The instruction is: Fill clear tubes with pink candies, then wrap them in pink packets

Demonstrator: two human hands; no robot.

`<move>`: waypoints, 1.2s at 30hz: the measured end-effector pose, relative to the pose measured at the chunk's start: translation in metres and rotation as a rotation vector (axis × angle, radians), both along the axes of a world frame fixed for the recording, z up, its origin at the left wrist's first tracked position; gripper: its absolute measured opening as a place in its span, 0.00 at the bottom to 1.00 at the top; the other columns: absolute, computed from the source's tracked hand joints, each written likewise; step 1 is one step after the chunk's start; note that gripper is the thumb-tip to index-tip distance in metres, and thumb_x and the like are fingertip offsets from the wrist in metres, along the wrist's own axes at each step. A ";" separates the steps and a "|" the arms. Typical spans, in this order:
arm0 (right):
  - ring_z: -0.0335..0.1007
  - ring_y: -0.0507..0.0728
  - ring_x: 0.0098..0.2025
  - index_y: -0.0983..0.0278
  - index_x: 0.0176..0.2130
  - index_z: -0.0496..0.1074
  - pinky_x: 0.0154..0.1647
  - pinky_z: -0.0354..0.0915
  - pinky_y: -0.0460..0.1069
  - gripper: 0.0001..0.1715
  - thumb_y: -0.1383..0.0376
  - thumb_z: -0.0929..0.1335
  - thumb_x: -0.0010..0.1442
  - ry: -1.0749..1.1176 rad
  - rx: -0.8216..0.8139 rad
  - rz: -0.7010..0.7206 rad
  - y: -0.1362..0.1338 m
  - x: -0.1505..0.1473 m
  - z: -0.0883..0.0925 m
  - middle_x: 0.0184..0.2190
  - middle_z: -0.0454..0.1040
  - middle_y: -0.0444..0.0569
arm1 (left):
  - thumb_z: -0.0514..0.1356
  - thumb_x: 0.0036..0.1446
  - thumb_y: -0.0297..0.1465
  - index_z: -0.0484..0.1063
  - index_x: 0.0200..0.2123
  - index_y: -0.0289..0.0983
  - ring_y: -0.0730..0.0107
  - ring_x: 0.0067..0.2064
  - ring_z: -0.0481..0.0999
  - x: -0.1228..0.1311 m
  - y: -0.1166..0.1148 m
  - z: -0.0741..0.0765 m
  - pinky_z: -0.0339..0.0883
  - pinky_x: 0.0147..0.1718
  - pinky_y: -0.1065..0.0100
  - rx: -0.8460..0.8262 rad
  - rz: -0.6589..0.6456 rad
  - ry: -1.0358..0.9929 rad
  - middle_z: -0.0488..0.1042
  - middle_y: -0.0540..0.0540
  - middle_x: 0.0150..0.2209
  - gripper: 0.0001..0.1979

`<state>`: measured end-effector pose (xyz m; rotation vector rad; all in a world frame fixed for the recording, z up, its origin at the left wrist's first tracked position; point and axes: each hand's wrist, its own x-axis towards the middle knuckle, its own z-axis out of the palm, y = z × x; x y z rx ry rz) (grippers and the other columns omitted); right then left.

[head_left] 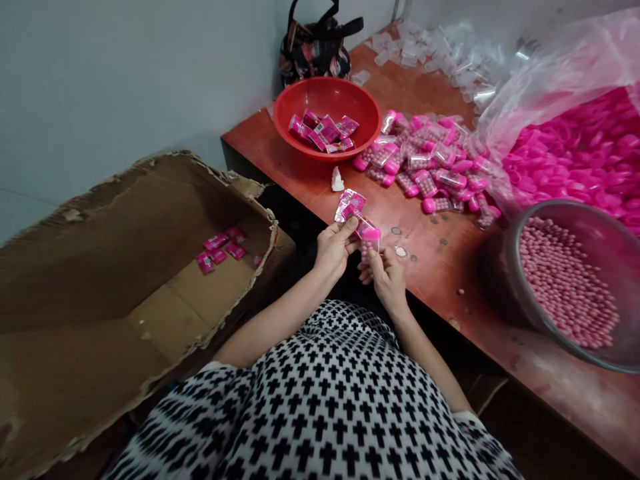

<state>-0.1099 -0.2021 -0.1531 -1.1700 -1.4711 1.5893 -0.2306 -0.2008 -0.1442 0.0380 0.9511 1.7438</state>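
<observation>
In the head view my right hand point(389, 279) is closed around a small clear bottle point(370, 244) with a pink cap and pink beads inside. My left hand point(334, 248) pinches a shiny pink printed wrapper point(365, 225) at the bottle's capped end; how far the wrapper covers the bottle cannot be made out. Just beyond my left fingertips, more pink wrappers point(349, 204) lie at the table edge. Farther along the wooden table point(430, 260) is a heap of similar filled bottles point(435, 160) with pink caps.
A red bowl point(367, 120) holds several pink packets, with a white lump point(337, 180) before it. At right stand a grey tub point(505, 267) of pink beads and a plastic bag point(545, 87) of pink caps. Clear containers point(450, 57) lie behind. A cardboard box point(100, 227) with packets is left.
</observation>
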 end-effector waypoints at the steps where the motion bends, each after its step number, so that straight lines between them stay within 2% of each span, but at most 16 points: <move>1: 0.67 0.46 0.16 0.63 0.36 0.65 0.15 0.64 0.40 0.18 0.50 0.65 0.59 0.020 -0.006 0.018 0.001 0.000 -0.001 0.21 0.72 0.40 | 0.72 0.39 0.34 0.69 0.29 0.32 0.75 0.27 0.74 0.000 0.000 0.001 0.69 0.29 0.72 0.009 -0.012 0.031 0.74 0.49 0.26 0.18; 4: 0.66 0.46 0.16 0.63 0.36 0.66 0.15 0.64 0.41 0.18 0.51 0.65 0.59 0.093 -0.024 0.069 0.003 0.000 -0.004 0.21 0.72 0.39 | 0.72 0.38 0.37 0.69 0.32 0.32 0.77 0.25 0.72 0.000 0.000 0.003 0.67 0.27 0.74 0.033 -0.081 0.078 0.74 0.50 0.27 0.21; 7: 0.67 0.46 0.17 0.63 0.39 0.66 0.16 0.65 0.41 0.18 0.51 0.64 0.60 0.080 0.033 0.036 0.003 0.000 -0.009 0.23 0.72 0.40 | 0.73 0.36 0.37 0.69 0.34 0.33 0.78 0.24 0.71 0.001 0.000 0.003 0.65 0.25 0.74 0.045 -0.150 0.088 0.73 0.51 0.27 0.23; 12: 0.67 0.46 0.19 0.62 0.40 0.67 0.18 0.66 0.41 0.17 0.52 0.64 0.61 -0.023 0.177 -0.003 0.004 0.000 -0.013 0.23 0.71 0.40 | 0.73 0.35 0.37 0.69 0.25 0.31 0.78 0.22 0.69 0.001 0.001 -0.001 0.63 0.22 0.74 0.010 -0.233 0.132 0.71 0.50 0.21 0.20; 15: 0.66 0.46 0.17 0.62 0.37 0.66 0.16 0.64 0.41 0.17 0.51 0.64 0.60 0.083 0.057 0.061 0.008 0.002 -0.013 0.22 0.71 0.40 | 0.73 0.35 0.37 0.69 0.21 0.31 0.78 0.20 0.67 -0.002 0.002 0.000 0.61 0.20 0.73 -0.001 -0.277 0.174 0.69 0.50 0.18 0.18; 17: 0.64 0.47 0.15 0.62 0.35 0.65 0.14 0.62 0.41 0.18 0.50 0.64 0.59 0.191 -0.074 0.127 0.011 0.003 -0.014 0.20 0.71 0.40 | 0.73 0.35 0.36 0.71 0.20 0.30 0.78 0.20 0.68 -0.004 0.003 0.002 0.63 0.21 0.72 -0.001 -0.308 0.214 0.70 0.49 0.18 0.17; 19: 0.64 0.47 0.15 0.62 0.35 0.65 0.13 0.62 0.41 0.19 0.49 0.64 0.59 0.221 -0.111 0.151 0.013 0.004 -0.015 0.20 0.71 0.40 | 0.73 0.34 0.35 0.73 0.21 0.29 0.77 0.21 0.69 -0.007 0.004 0.003 0.65 0.24 0.71 -0.008 -0.324 0.275 0.71 0.49 0.19 0.16; 23: 0.66 0.46 0.19 0.62 0.41 0.68 0.18 0.64 0.41 0.18 0.52 0.65 0.59 0.025 0.148 0.055 0.011 0.005 -0.018 0.24 0.72 0.41 | 0.72 0.34 0.35 0.75 0.22 0.29 0.75 0.23 0.72 -0.009 0.007 0.004 0.68 0.26 0.70 -0.022 -0.289 0.334 0.74 0.47 0.21 0.16; 25: 0.66 0.46 0.19 0.62 0.43 0.68 0.18 0.64 0.41 0.18 0.52 0.65 0.60 0.009 0.190 0.041 0.009 0.004 -0.019 0.24 0.72 0.41 | 0.73 0.33 0.35 0.75 0.22 0.29 0.75 0.22 0.71 -0.009 0.007 0.005 0.67 0.25 0.70 -0.022 -0.292 0.312 0.74 0.47 0.20 0.16; 31: 0.65 0.47 0.16 0.62 0.37 0.66 0.15 0.63 0.42 0.18 0.50 0.64 0.60 0.259 -0.079 0.127 0.010 0.001 -0.022 0.21 0.72 0.40 | 0.72 0.35 0.35 0.74 0.20 0.29 0.76 0.20 0.69 -0.008 0.004 0.005 0.64 0.21 0.71 0.001 -0.357 0.306 0.72 0.47 0.19 0.15; 33: 0.65 0.47 0.17 0.62 0.37 0.67 0.16 0.63 0.42 0.17 0.51 0.64 0.60 0.194 -0.008 0.072 0.009 0.001 -0.022 0.22 0.72 0.40 | 0.71 0.37 0.35 0.74 0.21 0.30 0.76 0.20 0.69 -0.006 0.003 0.003 0.63 0.21 0.72 -0.006 -0.319 0.372 0.72 0.47 0.19 0.14; 36: 0.65 0.46 0.19 0.62 0.41 0.69 0.18 0.63 0.41 0.16 0.53 0.65 0.60 0.037 0.184 -0.032 0.009 0.001 -0.022 0.24 0.72 0.40 | 0.71 0.39 0.35 0.75 0.23 0.30 0.75 0.23 0.71 -0.003 0.001 0.000 0.65 0.24 0.72 -0.009 -0.273 0.400 0.74 0.47 0.22 0.13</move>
